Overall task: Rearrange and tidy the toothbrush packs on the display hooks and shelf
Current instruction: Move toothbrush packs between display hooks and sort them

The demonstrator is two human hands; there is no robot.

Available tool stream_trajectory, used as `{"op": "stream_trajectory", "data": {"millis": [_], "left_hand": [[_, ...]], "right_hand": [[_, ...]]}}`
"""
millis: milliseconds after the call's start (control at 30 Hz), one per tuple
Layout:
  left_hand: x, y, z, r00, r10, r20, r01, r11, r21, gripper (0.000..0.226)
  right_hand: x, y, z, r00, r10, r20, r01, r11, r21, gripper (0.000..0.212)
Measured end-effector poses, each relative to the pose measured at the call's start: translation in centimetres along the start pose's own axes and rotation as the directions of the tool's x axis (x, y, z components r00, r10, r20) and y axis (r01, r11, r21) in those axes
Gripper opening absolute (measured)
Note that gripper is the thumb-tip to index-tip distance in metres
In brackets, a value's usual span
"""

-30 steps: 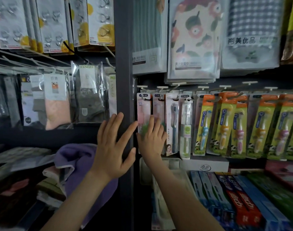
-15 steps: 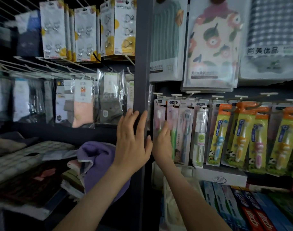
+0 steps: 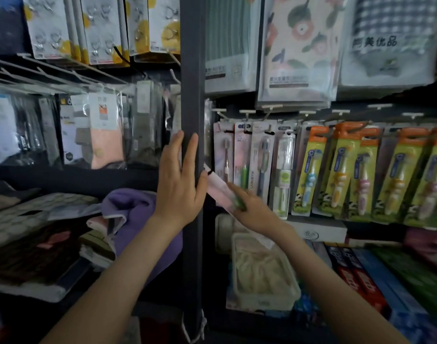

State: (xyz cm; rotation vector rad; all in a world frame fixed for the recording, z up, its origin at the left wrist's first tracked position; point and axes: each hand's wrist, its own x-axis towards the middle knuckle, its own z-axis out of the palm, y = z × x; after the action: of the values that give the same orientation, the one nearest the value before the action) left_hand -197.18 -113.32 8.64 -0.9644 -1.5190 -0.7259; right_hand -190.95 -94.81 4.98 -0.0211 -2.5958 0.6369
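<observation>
Starting at the left fingers [image 3: 187, 155]: straight, slightly spread, pressed flat on the dark upright post [image 3: 191, 95], gripping nothing, so just bracing with the left hand [image 3: 179, 194] by the look of it. Over at the right fingers [image 3: 237, 191]: curled round the lower end of a pink toothbrush pack [image 3: 218, 188], though too blurry to call the exact pinch. Holding that pack off any hook with the right hand [image 3: 255, 212], tilted, upper end leaning toward the post and just beside the left thumb, in front of the hanging toothbrush packs [image 3: 260, 157]. Reads like mid-step: one pack off the hooks, not yet rehung. Next probably means straightening it, lining its hang slot with a free display hook [image 3: 218, 111] and sliding it on without bumping the neighbours. Further right, loads of yellow-green kids' packs [image 3: 336, 170] hanging; below, a white basket [image 3: 264, 300] and boxed toothpaste [image 3: 361, 276].
</observation>
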Motion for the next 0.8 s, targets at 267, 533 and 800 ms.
{"op": "stream_trajectory", "data": {"millis": [267,533,800], "left_hand": [[-2.9,3.1,1.3,0.996,-0.086,0.017,0.082,0.981,0.175,0.063],[-2.4,2.5,0.8,0.998,-0.053,0.02,0.05,0.992,0.113,0.068],[1.2,1.2,0.4,1.0,-0.02,-0.014,0.02,0.999,0.036,0.062]], "right_hand": [[-7.6,8.0,1.9,0.906,0.297,0.301,-0.229,0.943,-0.241,0.051],[-7.2,6.5,3.5,0.998,0.064,-0.018,-0.065,0.882,-0.467,0.044],[1.6,-1.7,3.4,0.826,-0.262,-0.499,0.183,0.962,-0.203,0.057]]}}
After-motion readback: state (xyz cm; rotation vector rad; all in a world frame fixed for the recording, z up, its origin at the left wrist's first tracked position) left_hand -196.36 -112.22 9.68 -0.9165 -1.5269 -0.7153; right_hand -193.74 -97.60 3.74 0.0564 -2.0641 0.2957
